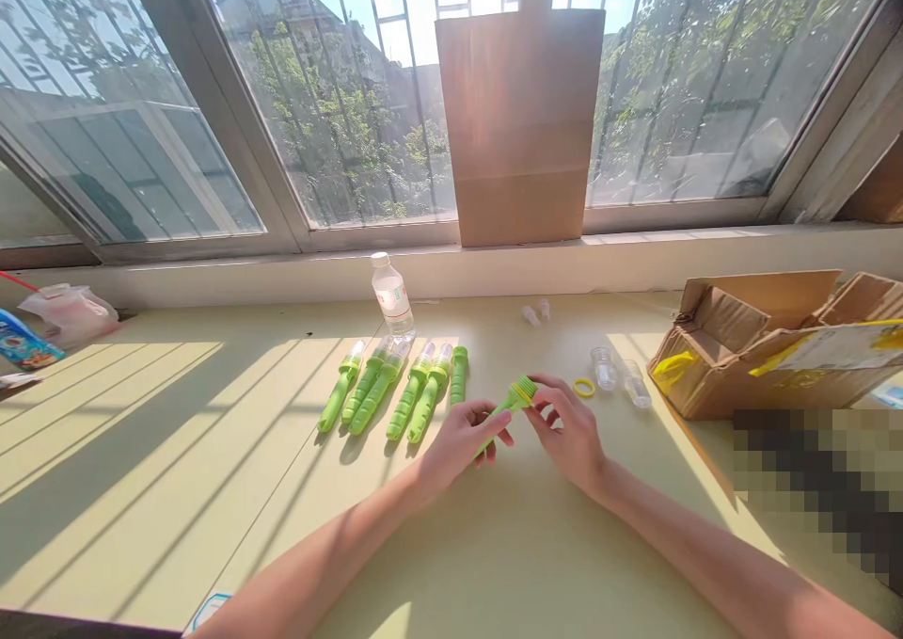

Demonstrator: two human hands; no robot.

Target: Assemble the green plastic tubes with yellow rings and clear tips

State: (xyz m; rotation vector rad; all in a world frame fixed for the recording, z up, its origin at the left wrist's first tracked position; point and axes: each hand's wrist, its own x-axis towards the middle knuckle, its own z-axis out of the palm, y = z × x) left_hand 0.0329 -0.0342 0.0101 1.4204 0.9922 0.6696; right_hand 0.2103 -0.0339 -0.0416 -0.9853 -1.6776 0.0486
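My left hand [469,441] is closed around the handle of a green brush-like piece [520,394] with a bristled or ribbed head. A yellow ring sits around that head, and the fingertips of my right hand [570,429] pinch at its right side. Left of my hands, several green pieces with clear caps [385,385] lie side by side on the table. Beside them is a green piece [458,374] on which no clear cap shows. A loose yellow ring [584,388] and two clear caps [603,370] rest just beyond my right hand.
A water bottle [392,295] stands behind the green pieces. Two small clear parts [536,313] lie near the sill. An open cardboard box [768,366] is at the right, a plastic bag [74,314] at the far left. A cardboard sheet [523,131] leans against the window.
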